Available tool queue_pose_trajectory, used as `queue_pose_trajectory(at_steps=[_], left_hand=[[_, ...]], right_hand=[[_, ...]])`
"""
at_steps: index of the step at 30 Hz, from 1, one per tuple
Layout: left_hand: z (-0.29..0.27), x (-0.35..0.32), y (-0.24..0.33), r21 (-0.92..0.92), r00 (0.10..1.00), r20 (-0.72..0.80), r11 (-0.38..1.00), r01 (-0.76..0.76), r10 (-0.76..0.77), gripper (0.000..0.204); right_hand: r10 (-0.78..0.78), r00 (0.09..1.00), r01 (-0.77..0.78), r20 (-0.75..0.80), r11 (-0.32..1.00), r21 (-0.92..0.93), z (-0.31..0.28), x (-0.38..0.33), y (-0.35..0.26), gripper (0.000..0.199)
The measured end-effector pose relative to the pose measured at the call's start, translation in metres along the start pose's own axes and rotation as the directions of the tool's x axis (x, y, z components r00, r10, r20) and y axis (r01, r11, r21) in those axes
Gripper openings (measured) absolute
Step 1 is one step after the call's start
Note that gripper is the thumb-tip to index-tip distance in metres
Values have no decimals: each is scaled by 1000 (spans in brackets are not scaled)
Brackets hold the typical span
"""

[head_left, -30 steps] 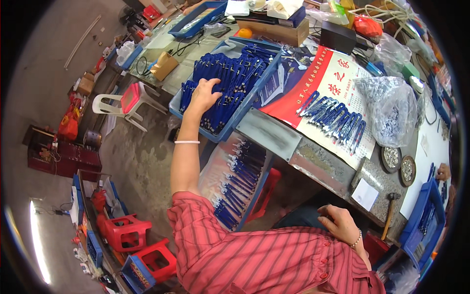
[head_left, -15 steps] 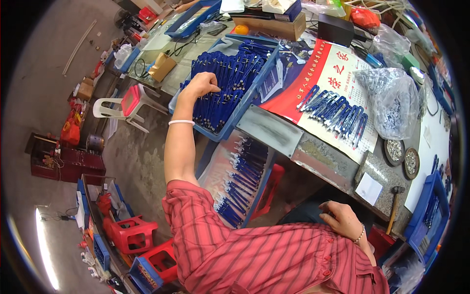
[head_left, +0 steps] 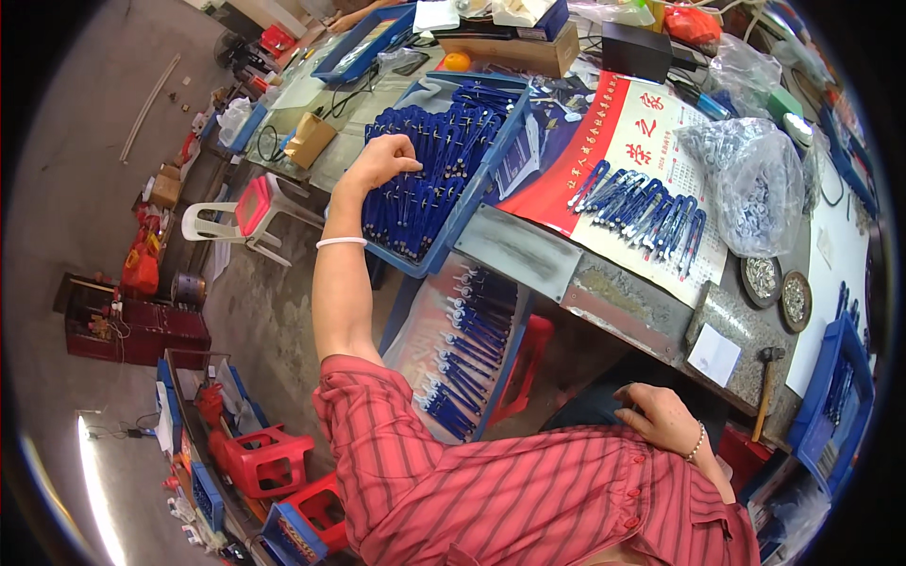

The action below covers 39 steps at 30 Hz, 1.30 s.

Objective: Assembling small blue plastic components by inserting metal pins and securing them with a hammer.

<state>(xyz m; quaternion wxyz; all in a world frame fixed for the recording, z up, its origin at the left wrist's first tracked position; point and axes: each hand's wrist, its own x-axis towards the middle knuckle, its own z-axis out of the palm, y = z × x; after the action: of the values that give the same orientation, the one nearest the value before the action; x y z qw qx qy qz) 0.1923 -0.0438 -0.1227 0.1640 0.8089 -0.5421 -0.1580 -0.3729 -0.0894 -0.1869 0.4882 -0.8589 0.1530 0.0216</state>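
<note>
My left hand (head_left: 379,162) is over the large blue tray (head_left: 517,123), its fingertips pinched against the heap of dark blue looped strips (head_left: 439,141) with pale tips. Whatever the fingertips grip is lost among the strips. Low at the right, my right hand (head_left: 658,415) rests near my lap, its fingers curled with nothing visible in them. More blue looped strips (head_left: 651,212) lie in a slanting row on a red and white printed sheet (head_left: 552,193). Below the large tray, a second tray holds blue pieces (head_left: 469,325) with pale ends, laid in rows.
A plastic bag of small metal parts (head_left: 758,203) stands on the right, beside two round dishes (head_left: 796,300). A hammer (head_left: 766,387) and a white paper (head_left: 714,358) lie on a stone slab. Red stools (head_left: 269,460) and a white chair (head_left: 212,224) stand left.
The view has shifted slightly. My left hand keeps its pinched shape over the heap in the large tray, and my right hand stays resting.
</note>
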Motion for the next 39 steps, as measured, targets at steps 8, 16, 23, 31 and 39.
queue_pose_trajectory(at_steps=[8, 16, 23, 31, 39], left_hand=[[-40, 6, 37, -24, 998, -38, 999, -47, 46, 18], [-65, -27, 158, -251, 976, -80, 943, -217, 203, 8], [87, -98, 312, -533, 819, 54, 710, -460, 571, 11], [227, -114, 373, -899, 893, 149, 433, -55, 424, 36], [288, -157, 397, -846, 737, 526, 170, 506, 424, 32]], right_hand=[[-21, 1000, 21, -3, 1000, -16, -1, 0, -2, 23], [-78, 974, 91, -211, 995, 51, -13, 0, -10, 22], [126, 834, 141, -537, 892, 430, -18, -15, -11, 29], [317, 803, 5, -505, 843, 537, -22, -72, 17, 17], [531, 757, 6, -381, 578, 816, -15, -120, 51, 22]])
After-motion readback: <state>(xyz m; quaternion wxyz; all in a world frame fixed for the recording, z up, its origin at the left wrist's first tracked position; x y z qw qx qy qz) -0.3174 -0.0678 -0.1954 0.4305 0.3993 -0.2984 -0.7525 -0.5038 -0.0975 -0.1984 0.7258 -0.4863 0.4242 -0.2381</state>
